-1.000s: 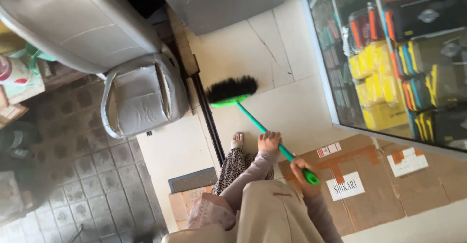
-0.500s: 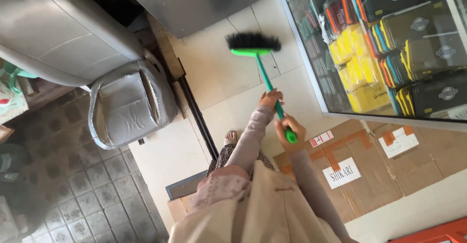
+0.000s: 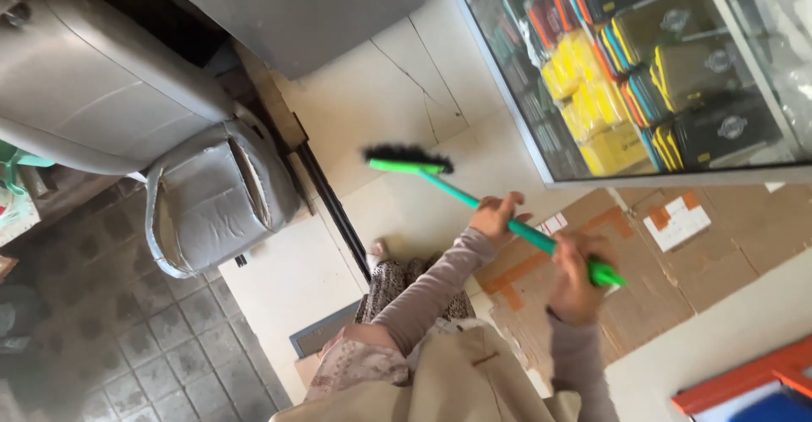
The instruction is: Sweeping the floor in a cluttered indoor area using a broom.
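Fingers of the right hand were clenched round the upper end of the green broom handle, just below its tip, while the left hand curled round the shaft further down, toward the head. The broom itself reached out from both hands over the pale floor tiles, its black bristles lying close to the floor near a crack in the tile, though whether they touched it could not be told. It looked a light tool, with a thin, stiff plastic shaft and soft bristles that would bend under pressure; the smooth handle might slip in a loose grip, so the two spaced holds seemed the sound way to steer it. Beside the hands lay flattened cardboard sheets patched with orange tape. Beyond them stood a glass display case stacked with yellow and dark packages, and off to the left a grey cushioned seat rested at the edge of darker paving.
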